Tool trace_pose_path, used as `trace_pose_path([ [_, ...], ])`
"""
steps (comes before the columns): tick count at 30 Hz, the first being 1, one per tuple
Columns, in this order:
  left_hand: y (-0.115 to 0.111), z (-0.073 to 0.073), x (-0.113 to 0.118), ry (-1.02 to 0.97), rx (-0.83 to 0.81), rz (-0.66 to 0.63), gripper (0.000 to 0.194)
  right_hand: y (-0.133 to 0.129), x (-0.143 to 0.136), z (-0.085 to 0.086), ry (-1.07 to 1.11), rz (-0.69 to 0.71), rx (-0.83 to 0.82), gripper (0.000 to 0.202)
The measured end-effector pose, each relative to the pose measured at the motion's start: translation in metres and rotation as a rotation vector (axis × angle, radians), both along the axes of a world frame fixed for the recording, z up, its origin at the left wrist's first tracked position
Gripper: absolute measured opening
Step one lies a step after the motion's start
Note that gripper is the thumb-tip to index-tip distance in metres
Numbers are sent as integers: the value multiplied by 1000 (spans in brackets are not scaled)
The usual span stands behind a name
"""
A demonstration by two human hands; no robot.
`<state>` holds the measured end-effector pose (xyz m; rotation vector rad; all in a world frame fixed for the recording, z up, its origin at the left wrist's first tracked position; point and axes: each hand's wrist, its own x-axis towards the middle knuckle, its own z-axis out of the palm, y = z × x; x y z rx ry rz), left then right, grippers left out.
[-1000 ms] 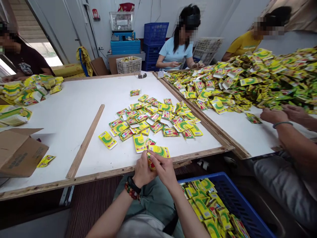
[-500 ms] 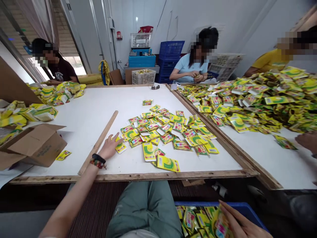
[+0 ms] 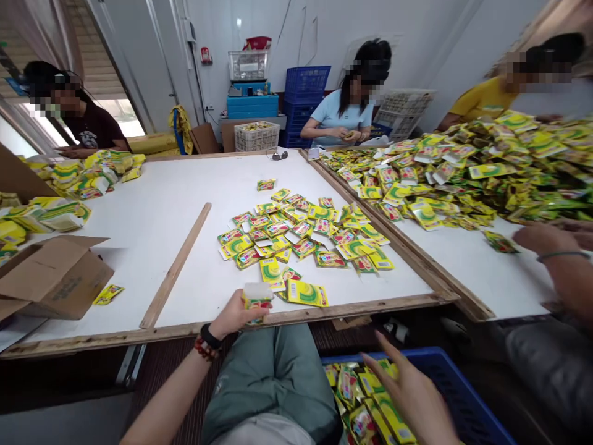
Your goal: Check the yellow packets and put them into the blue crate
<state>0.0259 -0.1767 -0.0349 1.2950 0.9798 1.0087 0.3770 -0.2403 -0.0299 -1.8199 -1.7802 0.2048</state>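
Observation:
My left hand (image 3: pixel 238 312) is closed around a small yellow-green box (image 3: pixel 257 301) with a white flap at its top, held over the near edge of the table. My right hand (image 3: pixel 410 386) is empty, its thumb and fingers apart, above a blue crate (image 3: pixel 467 383). In that crate lie several yellow packets and boxes (image 3: pixel 370 395), partly hidden by the hand. A loose spread of similar boxes (image 3: pixel 278 232) covers the middle of the white table, beyond my left hand.
Wooden strips (image 3: pixel 178 266) divide the white tabletop (image 3: pixel 152 185). An opened cardboard box (image 3: pixel 60 272) stands at left beside a single packet (image 3: pixel 109 295). A large heap of packets (image 3: pixel 486 167) fills the right side, where a co-worker's hand (image 3: pixel 542 238) reaches in. Two more people sit across the table.
My left hand has picked up a box from the table and brought it right and nearer. My right hand has let go of its packet at the crate and opened.

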Motion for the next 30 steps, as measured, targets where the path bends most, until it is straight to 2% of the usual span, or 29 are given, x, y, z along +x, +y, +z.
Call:
trace_pose_path([
  [2, 2, -5, 31, -32, -47, -41, 47, 15, -67, 19, 246, 221, -19, 46],
  [4, 5, -7, 54, -43, -44, -81, 45, 33, -118, 30, 431, 372, -50, 42],
  [6, 4, -11, 69, -14, -10, -15, 43, 49, -147, 35, 537, 348, -49, 38],
  [7, 2, -13, 74, 10, 21, 80, 47, 55, -154, 36, 549, 298, -34, 40],
  [10, -11, -20, 85, 140, 187, 406, 71, 63, -159, 36, 525, 146, 22, 45],
  [12, -20, -25, 90, 257, 320, 524, 81, 63, -157, 37, 589, 147, -5, 45],
  [16, -23, -33, 99, 388, 525, 658, 77, 60, -152, 38, 956, 347, -239, 36],
  [19, -15, -45, 105, 411, 659, 737, 68, 62, -149, 39, 1102, 433, -328, 30],
  [23, -5, -57, 109, 450, 773, 771, 44, 64, -150, 35, 1132, 367, -277, 29],
  [25, -4, -56, 108, 397, 775, 725, 49, 61, -151, 32, 1061, 393, -227, 32],
  [28, -6, -48, 104, 297, 722, 617, 60, 54, -151, 28, 829, 503, -163, 28],
  [30, -7, -44, 101, 318, 665, 546, 53, 51, -152, 25, 691, 514, -93, 26],
])
